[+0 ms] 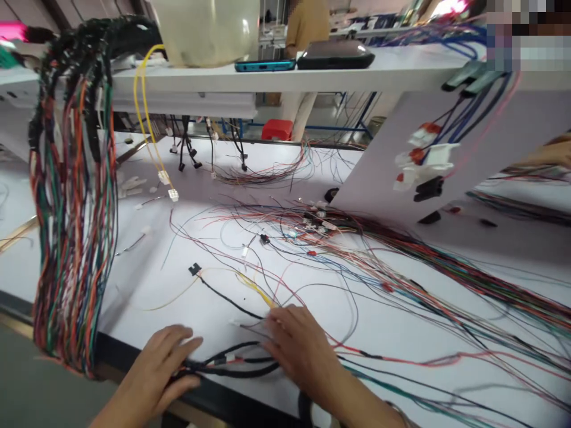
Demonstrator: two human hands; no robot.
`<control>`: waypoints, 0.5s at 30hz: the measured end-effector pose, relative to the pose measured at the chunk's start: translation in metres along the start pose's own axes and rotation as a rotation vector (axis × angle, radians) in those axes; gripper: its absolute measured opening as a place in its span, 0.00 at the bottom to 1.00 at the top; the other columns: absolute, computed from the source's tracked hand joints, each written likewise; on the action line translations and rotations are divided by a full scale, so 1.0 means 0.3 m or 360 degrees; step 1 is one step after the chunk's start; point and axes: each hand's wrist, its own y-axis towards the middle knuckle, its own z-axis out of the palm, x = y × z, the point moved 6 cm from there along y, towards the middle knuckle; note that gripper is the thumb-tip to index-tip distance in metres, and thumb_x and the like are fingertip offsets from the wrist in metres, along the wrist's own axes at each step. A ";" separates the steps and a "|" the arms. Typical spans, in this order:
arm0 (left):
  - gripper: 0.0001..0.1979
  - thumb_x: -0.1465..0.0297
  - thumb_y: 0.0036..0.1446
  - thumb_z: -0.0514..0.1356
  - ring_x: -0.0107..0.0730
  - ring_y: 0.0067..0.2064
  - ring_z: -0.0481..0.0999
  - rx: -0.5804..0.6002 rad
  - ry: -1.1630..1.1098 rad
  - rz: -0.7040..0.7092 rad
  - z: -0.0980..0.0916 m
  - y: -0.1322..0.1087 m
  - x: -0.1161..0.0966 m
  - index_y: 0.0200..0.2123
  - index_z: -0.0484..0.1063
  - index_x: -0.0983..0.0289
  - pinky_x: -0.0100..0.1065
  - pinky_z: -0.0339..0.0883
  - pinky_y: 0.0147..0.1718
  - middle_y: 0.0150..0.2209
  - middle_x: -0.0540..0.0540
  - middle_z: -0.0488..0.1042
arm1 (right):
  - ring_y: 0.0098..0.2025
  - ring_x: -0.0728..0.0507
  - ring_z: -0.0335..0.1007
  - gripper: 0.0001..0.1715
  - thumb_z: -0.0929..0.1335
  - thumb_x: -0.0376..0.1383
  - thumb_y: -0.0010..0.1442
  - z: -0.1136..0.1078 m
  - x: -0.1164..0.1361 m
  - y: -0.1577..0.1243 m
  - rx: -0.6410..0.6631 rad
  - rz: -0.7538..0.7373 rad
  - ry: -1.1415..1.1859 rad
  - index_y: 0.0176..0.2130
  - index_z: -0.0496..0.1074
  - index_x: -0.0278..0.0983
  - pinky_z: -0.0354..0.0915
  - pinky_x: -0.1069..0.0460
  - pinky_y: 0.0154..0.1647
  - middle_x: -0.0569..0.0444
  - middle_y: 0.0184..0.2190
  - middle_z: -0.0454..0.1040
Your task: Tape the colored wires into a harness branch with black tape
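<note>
My left hand (163,362) lies at the table's near edge, fingers curled over a black sleeved wire bundle (236,364) and gripping its end. To its right my right hand (301,345) rests palm down on the white tabletop (388,324), fingers pressed onto the same bundle and onto thin loose wires, near a yellow wire (255,289). Whether the right hand pinches a wire is hidden under the fingers. A black wire with a small black connector (194,269) runs toward the hands.
A thick multicoloured wire loom (71,238) hangs at the left. Many loose wires (423,279) fan out to the right. A shelf (276,77) above holds a phone (265,64), a dark case (335,56) and a pale container. Another person (307,24) stands behind.
</note>
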 end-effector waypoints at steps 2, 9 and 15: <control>0.21 0.61 0.56 0.60 0.43 0.46 0.73 -0.0071 0.0165 0.0008 0.021 -0.046 0.004 0.53 0.68 0.57 0.39 0.67 0.46 0.44 0.58 0.75 | 0.38 0.42 0.63 0.05 0.69 0.36 0.57 0.056 0.007 0.034 0.0134 0.0038 -0.0062 0.35 0.69 0.36 0.59 0.47 0.38 0.49 0.36 0.69; 0.17 0.79 0.60 0.48 0.40 0.40 0.73 -0.0210 0.0465 0.0017 -0.032 -0.048 -0.006 0.45 0.73 0.61 0.37 0.68 0.39 0.38 0.58 0.76 | 0.37 0.44 0.61 0.06 0.65 0.31 0.61 0.090 -0.050 0.033 -0.0034 0.0180 0.0539 0.30 0.65 0.37 0.58 0.48 0.39 0.52 0.32 0.68; 0.22 0.76 0.63 0.45 0.43 0.47 0.72 -0.0333 0.0141 0.0217 -0.201 0.116 -0.031 0.55 0.68 0.56 0.47 0.59 0.52 0.41 0.57 0.77 | 0.34 0.45 0.64 0.12 0.60 0.40 0.66 0.047 -0.171 -0.040 -0.0594 0.0750 0.1173 0.33 0.64 0.38 0.61 0.50 0.37 0.54 0.30 0.67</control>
